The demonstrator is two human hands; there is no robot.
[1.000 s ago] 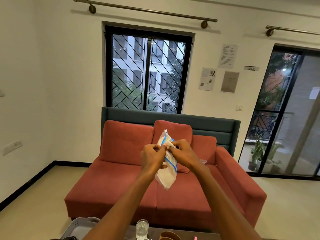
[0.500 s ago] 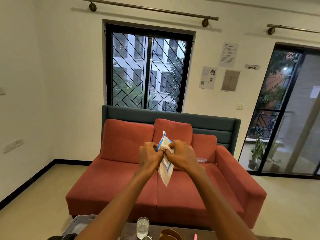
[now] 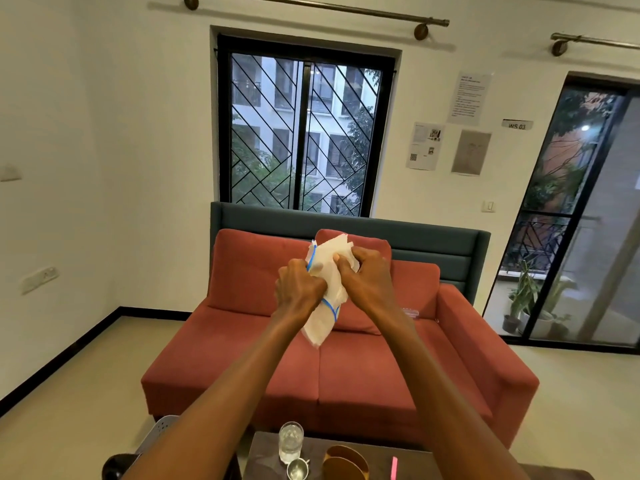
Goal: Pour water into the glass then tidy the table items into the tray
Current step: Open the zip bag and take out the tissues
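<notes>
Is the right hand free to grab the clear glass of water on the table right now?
Probably not yet. The right hand and left hand both grip the white cloth with blue stitching, raised well above the clear glass of water. Nothing blocks the glass itself.

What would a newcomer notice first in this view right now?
Both hands, left hand and right hand, grip a white cloth with blue trim raised mid-frame before the red sofa. At the bottom edge, a glass of water stands on the dark table.
</notes>
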